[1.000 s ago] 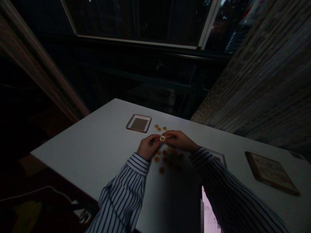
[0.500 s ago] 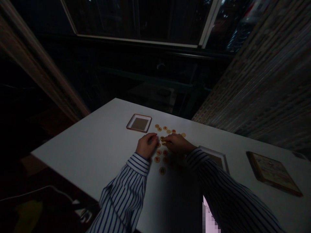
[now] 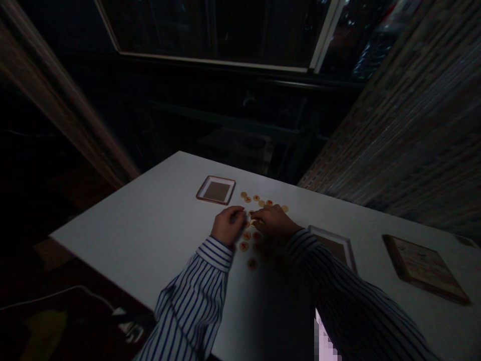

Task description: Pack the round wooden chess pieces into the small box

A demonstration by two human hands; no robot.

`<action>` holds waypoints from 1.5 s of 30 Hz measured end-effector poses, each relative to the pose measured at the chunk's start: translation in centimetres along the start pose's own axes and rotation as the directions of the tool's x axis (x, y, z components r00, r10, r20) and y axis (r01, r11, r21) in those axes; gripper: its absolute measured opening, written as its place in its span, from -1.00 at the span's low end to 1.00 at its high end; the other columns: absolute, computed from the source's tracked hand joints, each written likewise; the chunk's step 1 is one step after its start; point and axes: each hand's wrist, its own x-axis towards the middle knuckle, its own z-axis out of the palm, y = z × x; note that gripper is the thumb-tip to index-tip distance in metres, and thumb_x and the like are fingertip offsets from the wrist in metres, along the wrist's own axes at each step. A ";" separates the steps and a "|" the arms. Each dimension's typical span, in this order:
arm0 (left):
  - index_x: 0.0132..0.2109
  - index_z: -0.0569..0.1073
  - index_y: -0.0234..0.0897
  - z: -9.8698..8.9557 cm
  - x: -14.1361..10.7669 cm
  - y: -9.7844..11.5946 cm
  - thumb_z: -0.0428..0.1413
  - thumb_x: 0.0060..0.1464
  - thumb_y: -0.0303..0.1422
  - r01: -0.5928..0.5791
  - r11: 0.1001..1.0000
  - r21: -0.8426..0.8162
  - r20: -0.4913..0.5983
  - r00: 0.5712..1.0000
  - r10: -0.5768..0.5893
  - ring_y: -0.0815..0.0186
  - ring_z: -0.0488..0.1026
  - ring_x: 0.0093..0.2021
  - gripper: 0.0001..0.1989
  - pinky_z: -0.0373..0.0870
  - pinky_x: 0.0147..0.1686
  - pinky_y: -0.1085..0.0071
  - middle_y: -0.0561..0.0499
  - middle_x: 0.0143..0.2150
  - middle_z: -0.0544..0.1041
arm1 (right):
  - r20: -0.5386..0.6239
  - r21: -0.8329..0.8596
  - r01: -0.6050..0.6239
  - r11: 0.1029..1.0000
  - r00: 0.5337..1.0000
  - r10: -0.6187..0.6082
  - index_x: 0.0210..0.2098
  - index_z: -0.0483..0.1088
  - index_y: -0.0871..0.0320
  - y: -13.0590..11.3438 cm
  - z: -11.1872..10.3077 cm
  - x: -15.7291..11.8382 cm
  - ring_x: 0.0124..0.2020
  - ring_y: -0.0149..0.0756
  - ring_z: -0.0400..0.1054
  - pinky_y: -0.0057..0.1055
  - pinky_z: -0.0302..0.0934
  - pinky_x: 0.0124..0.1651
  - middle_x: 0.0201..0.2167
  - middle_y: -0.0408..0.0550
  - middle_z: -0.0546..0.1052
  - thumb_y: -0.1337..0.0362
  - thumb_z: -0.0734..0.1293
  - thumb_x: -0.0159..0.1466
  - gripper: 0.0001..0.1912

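Round wooden xiangqi pieces, several marked in red, lie loose on the white table (image 3: 124, 230). My left hand (image 3: 227, 224) rests at their left edge, fingers curled toward the thumb; whether a piece is inside is hidden. From the right, my right hand (image 3: 274, 219) reaches in with its fingers closed at a xiangqi piece (image 3: 253, 224) in the middle of the group. Nearer to me are a red-marked piece (image 3: 244, 246) and a dark-marked one (image 3: 251, 263). Beyond the hands lie more pieces, among them a plain-faced one (image 3: 262, 203).
A shallow box tray (image 3: 231, 192) sits at the back left. Another tray (image 3: 350, 253) is partly covered by my right sleeve. Farther right lies a flat wooden box (image 3: 424, 268). A bead-like curtain (image 3: 398, 125) hangs behind the table; a white cable (image 3: 78, 287) runs on the floor.
My right fingers have shifted very slightly among the pieces. My left hand holds nearly the same pose, and the pieces I can see stay in place.
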 end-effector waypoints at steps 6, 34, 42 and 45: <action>-0.24 0.48 -0.26 0.1 0.0 -0.1 0.04 -0.01 -0.29 -0.016 1.000 0.014 0.002 1.000 0.016 0.32 0.46 -0.28 -0.79 0.38 -0.19 0.36 -0.02 -0.29 0.54 | 0.012 -0.034 -0.018 0.999 1.000 0.019 -0.18 0.40 0.09 -0.2 0.1 0.0 -0.12 -0.13 0.24 -0.25 -0.02 -0.14 -0.24 0.03 0.49 0.15 0.13 0.23 -0.70; -0.27 0.48 -0.25 0.0 -0.2 0.1 0.05 -0.01 -0.31 -0.037 0.998 0.053 0.043 0.998 0.034 0.31 0.46 -0.28 -0.82 0.40 -0.20 0.35 -0.03 -0.30 0.54 | 0.067 -0.045 -0.097 0.994 0.993 0.100 -0.20 0.39 0.08 1.1 -1.3 -0.5 -0.08 -0.14 0.25 -0.25 0.00 -0.12 -0.21 0.02 0.47 0.12 0.19 0.17 -0.71; -0.27 0.48 -0.26 0.0 -0.2 0.3 0.05 -0.02 -0.32 -0.060 0.995 0.079 0.039 0.998 0.057 0.31 0.46 -0.29 -0.83 0.39 -0.20 0.35 -0.03 -0.31 0.54 | 0.072 -0.046 -0.122 0.991 0.989 0.125 -0.19 0.39 0.10 1.1 -1.2 -0.1 -0.08 -0.11 0.25 -0.23 0.00 -0.11 -0.21 0.04 0.47 0.17 0.20 0.14 -0.71; -0.27 0.48 -0.24 0.1 -0.2 0.4 0.05 -0.01 -0.32 -0.075 0.993 0.087 0.036 0.997 0.072 0.31 0.46 -0.30 -0.83 0.39 -0.22 0.36 -0.02 -0.32 0.54 | 0.016 -0.009 -0.118 0.993 0.993 0.118 -0.20 0.39 0.11 1.3 -1.0 -0.2 -0.13 -0.13 0.28 -0.24 0.03 -0.11 -0.24 0.03 0.48 0.18 0.19 0.14 -0.72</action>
